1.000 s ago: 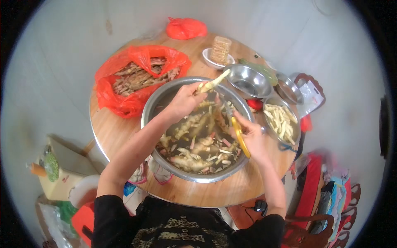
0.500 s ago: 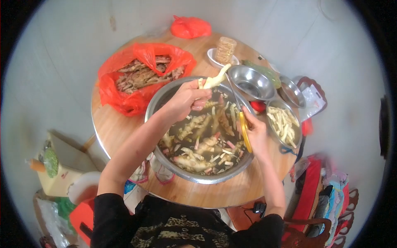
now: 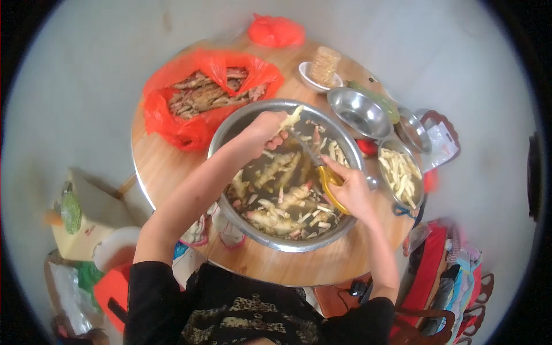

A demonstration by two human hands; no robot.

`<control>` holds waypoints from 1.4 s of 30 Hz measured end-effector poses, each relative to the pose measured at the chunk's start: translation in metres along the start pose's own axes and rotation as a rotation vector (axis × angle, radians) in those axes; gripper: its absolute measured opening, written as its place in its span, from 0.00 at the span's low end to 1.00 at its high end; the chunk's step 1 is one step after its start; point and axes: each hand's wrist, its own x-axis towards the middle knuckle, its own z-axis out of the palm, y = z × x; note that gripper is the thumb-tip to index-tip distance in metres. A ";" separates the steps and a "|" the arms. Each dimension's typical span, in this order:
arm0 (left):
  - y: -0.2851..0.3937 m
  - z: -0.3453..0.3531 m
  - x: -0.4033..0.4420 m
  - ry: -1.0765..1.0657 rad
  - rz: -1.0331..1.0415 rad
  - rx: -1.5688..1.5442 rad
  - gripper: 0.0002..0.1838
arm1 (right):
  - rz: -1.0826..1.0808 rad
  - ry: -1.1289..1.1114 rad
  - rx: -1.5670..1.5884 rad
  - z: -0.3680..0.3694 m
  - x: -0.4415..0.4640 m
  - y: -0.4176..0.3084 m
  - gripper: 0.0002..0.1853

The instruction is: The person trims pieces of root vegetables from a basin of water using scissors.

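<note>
My left hand (image 3: 269, 131) is closed around a pale, knobbly piece of ginger root (image 3: 292, 117), held above the large metal basin (image 3: 276, 245). Yellow-handled scissors (image 3: 330, 185) are gripped in my right hand (image 3: 352, 191) over the basin's right side. Their blades point up and left, with the tips near the underside of the root; whether they touch it I cannot tell. In the basin, cloudy water holds several pale roots (image 3: 276, 221) with pink tips and many short cut bits.
A red plastic bag (image 3: 167, 123) of brown, unpeeled roots stands left of the basin. To the right are a bowl of pale pieces (image 3: 398, 172) and a shiny metal bowl (image 3: 359, 112). Behind sit a white dish (image 3: 313, 80) and a tied red bag (image 3: 277, 31).
My left hand has lowered the root slightly toward the basin. The scissors have tilted further left, their blades now under the root instead of beside its upper end. The whole view has shifted a little.
</note>
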 end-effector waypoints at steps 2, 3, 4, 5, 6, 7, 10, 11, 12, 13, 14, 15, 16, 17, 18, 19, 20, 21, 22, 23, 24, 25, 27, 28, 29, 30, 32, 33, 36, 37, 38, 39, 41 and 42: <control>-0.017 0.001 0.015 0.054 0.146 0.569 0.19 | -0.081 0.031 -0.382 -0.007 -0.004 -0.020 0.27; -0.021 0.001 0.015 0.090 0.303 1.147 0.19 | -0.084 0.019 -0.379 -0.010 -0.005 -0.026 0.27; -0.027 0.000 0.013 0.092 0.296 1.144 0.19 | -0.098 -0.022 -0.502 -0.014 -0.006 -0.029 0.26; -0.035 0.002 0.009 0.116 0.355 1.306 0.18 | -0.110 -0.059 -0.627 -0.018 -0.007 -0.029 0.25; -0.038 0.004 0.006 0.140 0.417 1.467 0.18 | -0.119 -0.085 -0.674 -0.021 -0.007 -0.025 0.24; -0.035 0.004 0.006 0.140 0.421 1.465 0.18 | -0.118 -0.083 -0.677 -0.024 -0.008 -0.025 0.24; -0.025 -0.002 0.008 0.062 0.310 1.467 0.18 | -0.112 -0.112 -0.796 -0.034 -0.012 -0.022 0.29; -0.023 -0.005 0.009 0.119 0.360 1.346 0.18 | -0.135 -0.090 -0.767 -0.041 -0.017 -0.018 0.31; -0.020 -0.008 0.008 0.174 0.406 1.224 0.18 | -0.157 -0.066 -0.736 -0.046 -0.020 -0.018 0.33; -0.017 -0.012 0.008 0.168 0.412 1.231 0.18 | -0.151 -0.059 -0.733 -0.052 -0.023 -0.021 0.33; -0.014 -0.015 0.009 0.116 0.395 0.974 0.17 | -0.101 -0.060 -0.701 -0.059 -0.029 -0.028 0.34; -0.010 -0.018 0.006 0.063 0.373 0.718 0.16 | -0.051 -0.061 -0.668 -0.064 -0.033 -0.032 0.35; 0.002 -0.018 -0.005 -0.094 0.245 0.499 0.17 | -0.045 -0.056 -0.666 -0.066 -0.035 -0.029 0.35; 0.005 -0.017 -0.010 -0.099 0.248 0.503 0.17 | -0.044 -0.075 -0.583 -0.069 -0.036 -0.026 0.36; 0.007 -0.016 -0.014 -0.214 0.241 0.216 0.19 | -0.046 -0.094 -0.500 -0.071 -0.036 -0.022 0.36; 0.010 -0.015 -0.019 -0.323 0.229 -0.071 0.20 | -0.047 -0.089 -0.499 -0.066 -0.034 -0.011 0.36; 0.014 -0.013 -0.025 -0.355 0.249 -0.157 0.22 | -0.203 -0.015 -0.299 -0.057 -0.031 0.007 0.36; 0.016 -0.011 -0.028 -0.351 0.252 -0.155 0.22 | -0.357 0.056 -0.097 -0.050 -0.028 0.008 0.36; 0.017 -0.010 -0.030 -0.361 0.273 -0.263 0.22 | -0.362 0.054 -0.094 -0.047 -0.030 0.006 0.36; 0.017 -0.010 -0.032 -0.368 0.293 -0.372 0.21 | -0.128 -0.016 0.239 -0.044 -0.034 0.001 0.35; 0.016 -0.010 -0.030 -0.361 0.293 -0.373 0.21 | 0.114 -0.087 0.566 -0.040 -0.035 -0.008 0.34; 0.015 -0.012 -0.025 -0.418 0.288 -0.439 0.22 | 0.111 -0.093 0.568 -0.036 -0.035 -0.015 0.34; 0.012 -0.014 -0.016 -0.473 0.285 -0.504 0.22 | 0.177 -0.167 0.494 -0.028 -0.033 -0.026 0.32; 0.011 -0.015 -0.012 -0.510 0.281 -0.548 0.23 | 0.084 -0.169 0.500 -0.022 -0.032 -0.025 0.29; 0.009 -0.016 -0.008 -0.546 0.278 -0.593 0.23 | 0.082 -0.173 0.500 -0.019 -0.030 -0.027 0.29; 0.012 -0.015 -0.012 -0.543 0.278 -0.594 0.23 | 0.119 -0.141 0.510 -0.016 -0.028 -0.030 0.29; 0.016 -0.012 -0.022 -0.529 0.203 -0.776 0.23 | 0.156 -0.063 0.507 -0.013 -0.024 -0.034 0.29; 0.016 -0.010 -0.021 -0.528 0.204 -0.777 0.23 | 0.156 -0.065 0.507 -0.010 -0.023 -0.031 0.29; 0.013 -0.009 -0.016 -0.420 0.184 -0.799 0.21 | 0.001 0.061 0.429 -0.002 -0.017 -0.025 0.30; 0.012 -0.009 -0.013 -0.416 0.175 -0.795 0.20 | -0.006 0.060 0.383 -0.002 -0.018 -0.029 0.30; 0.010 -0.009 -0.010 -0.413 0.164 -0.790 0.18 | -0.012 0.060 0.338 -0.002 -0.019 -0.031 0.31; 0.010 -0.009 -0.011 -0.414 0.162 -0.791 0.18 | -0.010 0.060 0.337 0.002 -0.018 -0.030 0.31; 0.011 -0.010 -0.015 -0.511 0.157 -0.790 0.16 | -0.240 0.127 0.255 0.011 -0.012 -0.025 0.31; 0.010 -0.012 -0.014 -0.512 0.156 -0.790 0.16 | -0.239 0.128 0.254 0.011 -0.010 -0.025 0.31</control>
